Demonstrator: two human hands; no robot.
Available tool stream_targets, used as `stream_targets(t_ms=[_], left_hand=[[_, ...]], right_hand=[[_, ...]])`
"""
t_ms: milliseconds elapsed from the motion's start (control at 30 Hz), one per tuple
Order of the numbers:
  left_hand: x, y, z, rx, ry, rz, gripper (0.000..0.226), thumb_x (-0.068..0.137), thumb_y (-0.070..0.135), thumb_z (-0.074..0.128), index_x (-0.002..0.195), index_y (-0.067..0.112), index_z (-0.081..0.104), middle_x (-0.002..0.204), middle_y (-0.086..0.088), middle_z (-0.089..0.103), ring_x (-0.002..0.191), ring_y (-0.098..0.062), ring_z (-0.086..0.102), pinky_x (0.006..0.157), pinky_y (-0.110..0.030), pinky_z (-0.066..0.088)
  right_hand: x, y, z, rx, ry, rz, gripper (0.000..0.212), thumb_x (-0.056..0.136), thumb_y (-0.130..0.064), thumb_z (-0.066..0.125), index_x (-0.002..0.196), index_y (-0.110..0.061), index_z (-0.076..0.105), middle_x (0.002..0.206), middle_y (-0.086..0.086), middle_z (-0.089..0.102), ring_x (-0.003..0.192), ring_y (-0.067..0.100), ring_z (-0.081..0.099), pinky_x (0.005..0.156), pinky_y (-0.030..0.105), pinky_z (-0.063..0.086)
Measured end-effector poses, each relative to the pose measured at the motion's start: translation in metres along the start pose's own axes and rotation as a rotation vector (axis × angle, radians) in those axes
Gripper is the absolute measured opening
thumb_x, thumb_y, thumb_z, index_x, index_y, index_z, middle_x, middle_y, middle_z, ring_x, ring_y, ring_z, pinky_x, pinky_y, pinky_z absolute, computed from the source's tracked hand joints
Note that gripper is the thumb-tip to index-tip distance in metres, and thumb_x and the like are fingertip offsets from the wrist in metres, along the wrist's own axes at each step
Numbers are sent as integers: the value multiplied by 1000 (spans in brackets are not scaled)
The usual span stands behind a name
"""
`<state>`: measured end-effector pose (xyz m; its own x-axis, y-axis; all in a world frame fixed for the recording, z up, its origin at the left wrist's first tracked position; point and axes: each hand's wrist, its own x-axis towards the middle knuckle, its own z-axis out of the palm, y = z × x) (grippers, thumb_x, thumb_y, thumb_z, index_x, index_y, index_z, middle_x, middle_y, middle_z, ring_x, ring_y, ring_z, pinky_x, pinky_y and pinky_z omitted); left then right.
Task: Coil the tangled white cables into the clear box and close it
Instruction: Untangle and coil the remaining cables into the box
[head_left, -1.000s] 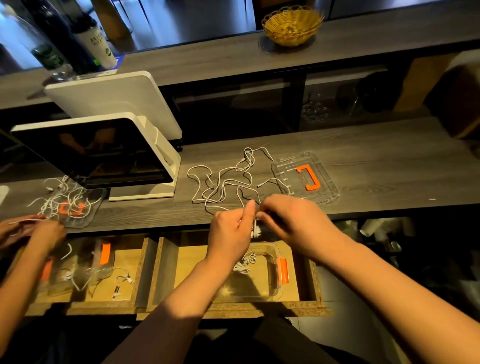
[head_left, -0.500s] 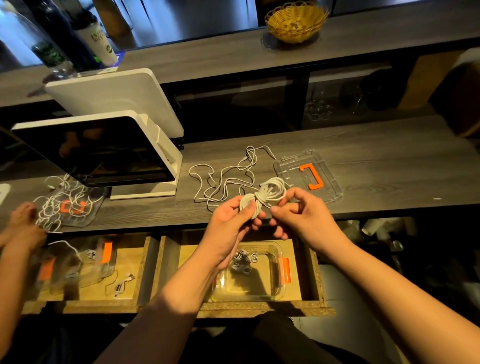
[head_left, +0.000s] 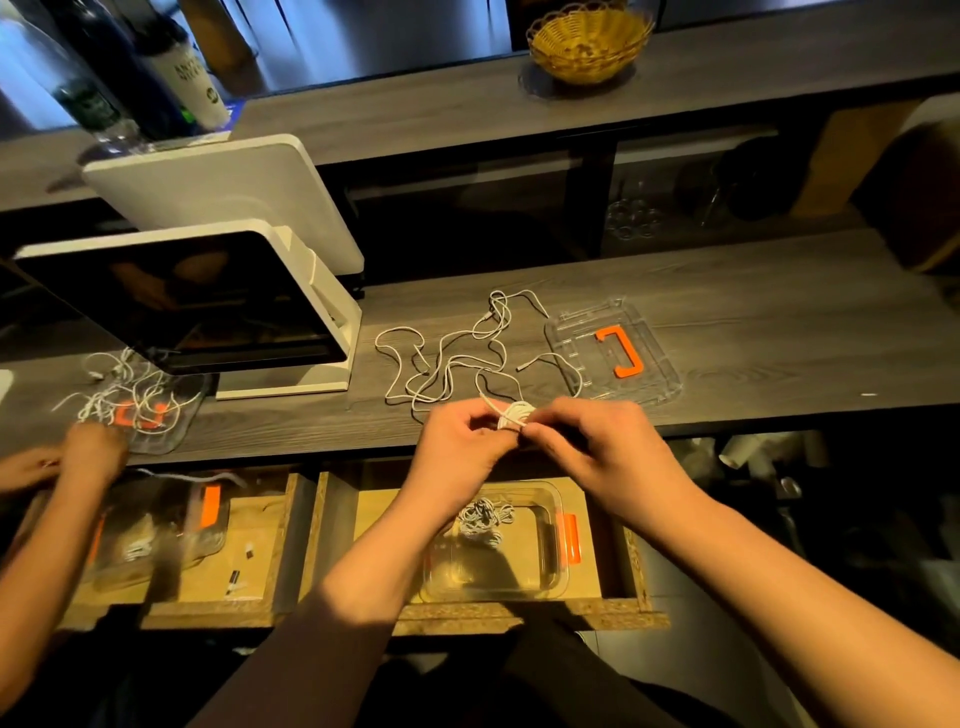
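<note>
Tangled white cables (head_left: 457, 358) sprawl beside the clear lid (head_left: 613, 353); the open box (head_left: 498, 545) holds coiled ones.

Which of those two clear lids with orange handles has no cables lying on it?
The clear lid with the orange handle right of the hands is bare; the other clear lid, by the screen, lies under tangled white cables.

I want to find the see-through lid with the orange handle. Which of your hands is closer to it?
Right. The right hand is just below the lid, near its front left corner. The left hand is farther left, across the small cable coil.

Dim warm light, deep shadows, bowed wide-angle edges, perhaps slight blur
</note>
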<state>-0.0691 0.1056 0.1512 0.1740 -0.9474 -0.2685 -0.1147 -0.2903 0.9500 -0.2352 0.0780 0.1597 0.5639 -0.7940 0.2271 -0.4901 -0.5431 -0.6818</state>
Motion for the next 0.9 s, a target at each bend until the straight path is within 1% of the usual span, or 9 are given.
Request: stream_targets(t_ms=[67,133,167,233,333,500,667,800,900], left_hand=[[-2,2,1,-16,-20,-7,22,81,-6,66,94,8,75,86,-10,74,78,-10,65,72,-22,52],[-3,2,0,-70,-52,-33,16,85,0,65,93,11,74,84,-9,74,78,-13,64,69,-25,52],[-4,2,0,-111,-73,-53,13,87,2,65,94,10,73,83,-6,73,77,-12,64,68,-24,52],[-6,1,0,-201,-118,-109,14,89,9,65,100,5,72,86,-6,71,73,-12,64,68,-23,51],[-11,0,2,-363,-166,-220,24,86,16,67,106,2,70,93,-8,71,73,-12,64,72,-22,52],[-13,2,2,-662,-224,-387,23,76,20,67,90,1,71,84,-8,68,70,-12,60,59,-19,54],[-12,1,0,-767,-224,-433,27,76,20,66,92,-2,69,78,-9,66,65,-11,60,56,-19,55],[-12,0,3,-791,-233,-446,31,76,20,66,99,-2,64,80,-9,65,65,-11,61,56,-19,55],[-12,1,4,-761,-229,-436,28,76,16,66,97,-2,65,77,-8,65,64,-11,60,56,-19,55]], right_hand=[[3,1,1,-186,51,-126,27,92,-36,51,93,-15,67,94,2,64,89,16,57,74,31,46],[6,-1,-4,-185,71,-125,24,92,-34,50,94,-14,64,105,4,62,100,17,56,85,31,46],[8,-1,-9,-152,65,-95,23,92,-32,50,96,-14,63,103,3,65,98,17,59,85,33,49],[9,0,-16,-100,54,-42,18,91,-26,55,103,-15,63,94,0,69,86,18,65,76,36,54],[10,5,-19,-30,54,-43,25,84,-13,64,109,-13,68,96,1,72,88,15,67,76,31,55],[8,6,-19,143,60,-33,31,82,-22,52,104,-13,71,93,-2,71,87,7,64,78,26,52],[8,4,-17,141,114,5,22,81,-12,56,94,-14,74,88,-3,71,84,6,64,77,24,52],[8,3,-15,24,138,3,14,79,-6,63,88,-10,73,84,0,71,78,12,63,72,28,52],[7,1,-14,-48,157,15,11,78,-4,66,85,-10,72,81,1,69,75,14,60,70,29,49]])
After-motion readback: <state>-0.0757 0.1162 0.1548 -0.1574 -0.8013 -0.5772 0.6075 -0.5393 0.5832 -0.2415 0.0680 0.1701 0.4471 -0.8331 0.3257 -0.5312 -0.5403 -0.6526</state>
